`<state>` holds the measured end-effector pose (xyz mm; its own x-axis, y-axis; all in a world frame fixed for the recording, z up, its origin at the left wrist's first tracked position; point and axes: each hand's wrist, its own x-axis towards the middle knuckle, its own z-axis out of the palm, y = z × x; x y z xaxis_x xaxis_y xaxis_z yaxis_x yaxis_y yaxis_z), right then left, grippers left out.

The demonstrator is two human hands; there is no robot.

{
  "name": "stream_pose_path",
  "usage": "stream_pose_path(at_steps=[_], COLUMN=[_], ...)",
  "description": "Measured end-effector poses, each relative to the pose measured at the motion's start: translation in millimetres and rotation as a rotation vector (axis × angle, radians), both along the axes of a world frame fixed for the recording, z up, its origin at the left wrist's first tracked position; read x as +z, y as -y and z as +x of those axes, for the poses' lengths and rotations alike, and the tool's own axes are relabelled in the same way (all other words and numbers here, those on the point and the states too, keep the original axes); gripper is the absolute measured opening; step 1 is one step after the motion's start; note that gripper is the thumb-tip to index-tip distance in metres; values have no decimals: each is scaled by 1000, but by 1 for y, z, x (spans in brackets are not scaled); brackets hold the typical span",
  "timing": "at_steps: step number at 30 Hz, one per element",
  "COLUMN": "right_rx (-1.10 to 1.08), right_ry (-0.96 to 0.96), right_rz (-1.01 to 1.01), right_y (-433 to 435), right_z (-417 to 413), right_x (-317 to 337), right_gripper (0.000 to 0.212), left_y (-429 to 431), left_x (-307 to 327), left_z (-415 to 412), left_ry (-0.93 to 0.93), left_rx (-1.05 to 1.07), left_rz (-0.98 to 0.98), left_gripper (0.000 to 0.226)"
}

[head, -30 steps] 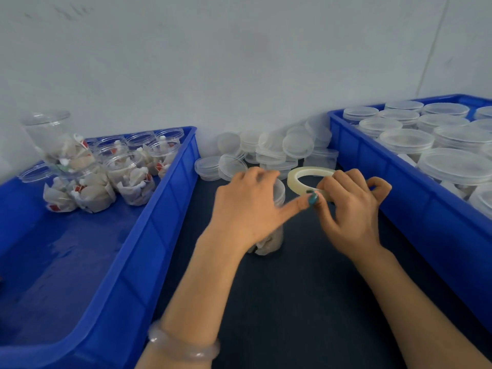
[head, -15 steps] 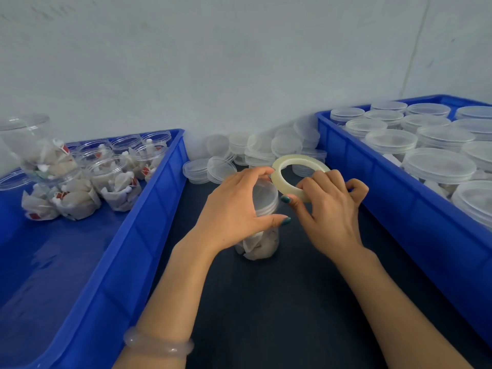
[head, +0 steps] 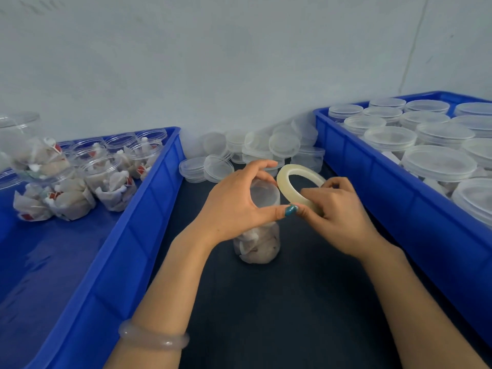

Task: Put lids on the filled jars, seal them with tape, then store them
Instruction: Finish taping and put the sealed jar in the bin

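Note:
A clear filled jar (head: pixel 257 243) with a lid (head: pixel 263 194) on it stands on the dark table between two blue bins. My left hand (head: pixel 234 206) grips the jar around its lid, thumb and fingers curled round the rim. My right hand (head: pixel 338 214) holds a roll of pale tape (head: pixel 290 179) right beside the lid, the roll tilted up. My left thumb tip touches my right fingers at the roll's lower edge.
The left blue bin (head: pixel 127 235) holds several open filled jars (head: pixel 101 177) at its far end. The right blue bin (head: pixel 399 203) is full of lidded jars (head: pixel 439 163). Loose clear lids (head: pixel 255 150) are piled against the wall behind the jar.
My left hand has shifted its hold on the jar's lid, thumb moving toward the tape. The tape roll in my right hand has come closer to the lid and tilted up.

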<state>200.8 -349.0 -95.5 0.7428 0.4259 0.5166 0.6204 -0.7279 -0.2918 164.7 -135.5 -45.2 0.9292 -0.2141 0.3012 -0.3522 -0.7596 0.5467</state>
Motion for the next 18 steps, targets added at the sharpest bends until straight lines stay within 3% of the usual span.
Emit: stream_pose_path(at_steps=[4,7,9,13,18], right_rx=[-54,-152,-199,-248,-299], right_ry=[208,343,356,345,329], right_rz=[-16,16,33,88,129], right_y=[9,10,10,10,4], right_z=[-3,-4,-4,-5,-5], right_x=[4,4,3,3,3], right_gripper=[56,52,53,56,59], left_y=[-8,-9,-9,-10,-13], left_x=[1,3,5,10,16], left_z=[2,3,4,5,4], left_ry=[-26,-43,-62,-110,-124], left_rx=[-27,-31,5,116,50], left_rz=[14,39,93,228,242], left_gripper=[79,91,99,93,81])
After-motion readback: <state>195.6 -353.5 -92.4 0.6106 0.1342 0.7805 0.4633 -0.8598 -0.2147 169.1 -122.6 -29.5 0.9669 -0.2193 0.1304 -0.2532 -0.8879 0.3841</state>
